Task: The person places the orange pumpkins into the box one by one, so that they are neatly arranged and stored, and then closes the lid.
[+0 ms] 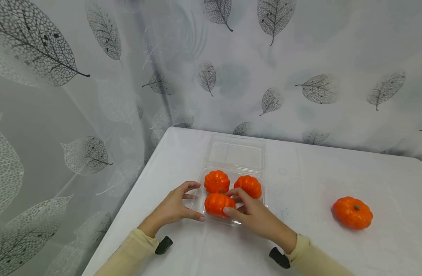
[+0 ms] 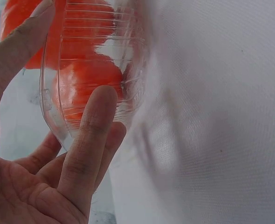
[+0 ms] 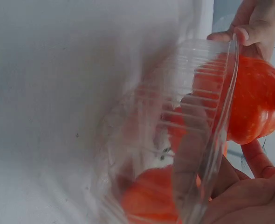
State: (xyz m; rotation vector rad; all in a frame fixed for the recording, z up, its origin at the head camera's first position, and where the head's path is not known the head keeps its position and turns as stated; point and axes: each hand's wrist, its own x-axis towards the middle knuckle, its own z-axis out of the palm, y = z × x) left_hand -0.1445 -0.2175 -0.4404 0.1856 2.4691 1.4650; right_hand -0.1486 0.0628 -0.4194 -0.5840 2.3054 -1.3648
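My right hand [image 1: 260, 218] grips an orange toy pumpkin [image 1: 218, 206] between thumb and fingers, at the front of a clear plastic clamshell box [image 1: 202, 177]. In the right wrist view the held pumpkin [image 3: 258, 100] stands partly above the box rim, and some fingers show through the clear wall. Behind it in the box sit two more orange pumpkins, one at the back left [image 1: 216, 181] and one at the back right [image 1: 250, 187]. Beside the box's left side is my left hand [image 1: 171, 209], its fingers spread and loosely bent; the left wrist view shows them close along the wall.
The box's clear lid [image 1: 236, 153] lies folded back, away from me. Another orange pumpkin [image 1: 352, 214] with a green stem rests on the white table [image 1: 307, 184] to the right. A leaf-patterned curtain [image 1: 242, 76] hangs behind the table and on its left.
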